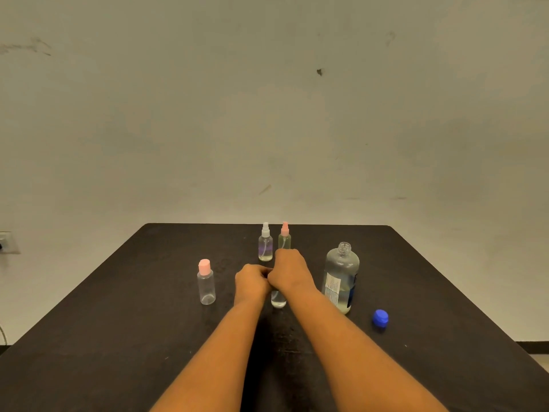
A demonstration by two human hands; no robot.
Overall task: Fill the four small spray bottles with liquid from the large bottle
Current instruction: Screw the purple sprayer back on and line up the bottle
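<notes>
Now your left hand (252, 281) and right hand (289, 270) both curl closed round the small bottle (278, 301) at the middle of the table (118, 322), which looks light, thin-walled and slick, so grip its body gently.

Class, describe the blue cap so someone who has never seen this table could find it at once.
On the dark table, find the large clear bottle standing uncapped right of centre. Further right and nearer the person sits the blue cap, apart from it. It alone is squat and solid blue; its neighbours are tall and clear.
</notes>
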